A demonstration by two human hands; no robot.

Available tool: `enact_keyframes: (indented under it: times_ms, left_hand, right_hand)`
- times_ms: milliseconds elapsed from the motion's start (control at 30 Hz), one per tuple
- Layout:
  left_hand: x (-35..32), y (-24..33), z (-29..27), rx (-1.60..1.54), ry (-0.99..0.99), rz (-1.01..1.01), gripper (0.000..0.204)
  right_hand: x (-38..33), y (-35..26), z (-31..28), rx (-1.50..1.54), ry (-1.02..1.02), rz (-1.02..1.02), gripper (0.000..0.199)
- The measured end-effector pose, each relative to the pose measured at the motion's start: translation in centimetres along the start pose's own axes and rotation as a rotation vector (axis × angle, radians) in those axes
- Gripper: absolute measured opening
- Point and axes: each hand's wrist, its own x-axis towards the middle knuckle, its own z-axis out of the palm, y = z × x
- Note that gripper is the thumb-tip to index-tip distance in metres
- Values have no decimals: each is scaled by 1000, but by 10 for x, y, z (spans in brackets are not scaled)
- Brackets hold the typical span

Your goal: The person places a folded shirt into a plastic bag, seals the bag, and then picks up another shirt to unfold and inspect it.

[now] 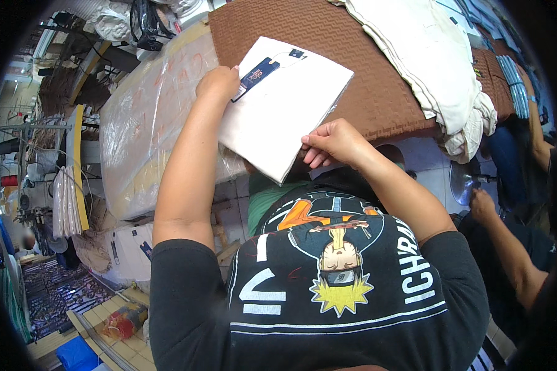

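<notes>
Folding and tagging are looking done: your left hand [218, 83] is gripping the folded white garment [272, 120] beside its navy hang tag [257, 78], right hand [337, 142] lightly pinching the opposite edge.

Folded garment [291, 102]: held between left hand [218, 85], at its left edge, and right hand [334, 142], at its lower right edge; hang tag [257, 78] laid on its upper left part. Covered table [384, 102]: located beyond and to the right of the garment; loose cloth [408, 52] spread on its right side and draped over the near edge. Plastic sheeting [148, 123]: situated left of the table. Bag [147, 26]: placed behind the sheeting. Co-worker's arm [538, 136]: seen at far right, beyond the cloth.
</notes>
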Motion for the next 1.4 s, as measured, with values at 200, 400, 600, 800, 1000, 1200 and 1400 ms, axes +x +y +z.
enact_keyframes:
  times_ms: [200,400,600,800,1000,1200,1400]
  left_hand:
    - [10,-10,2,-79,-34,65,47]
    - [-2,-8,-2,-241,-49,116,52]
    - [-21,3,-11,-216,97,120,47]
    - [-68,37,31,-65,314,434,55]
    - [-84,9,10,-293,553,416,63]
    - [-103,7,59,-216,504,345,62]
    - [-158,-54,43,-637,757,160,40]
  right_hand:
    - [0,2,0,0,-9,-19,21]
    - [-1,1,0,-2,3,-22,21]
    - [-1,1,0,-11,6,-18,21]
    - [-15,-18,-11,-220,-19,-9,24]
    - [1,-75,-58,-631,318,-820,32]
    - [110,-52,-43,-1339,587,-1020,49]
    - [84,-78,-50,-999,584,-799,44]
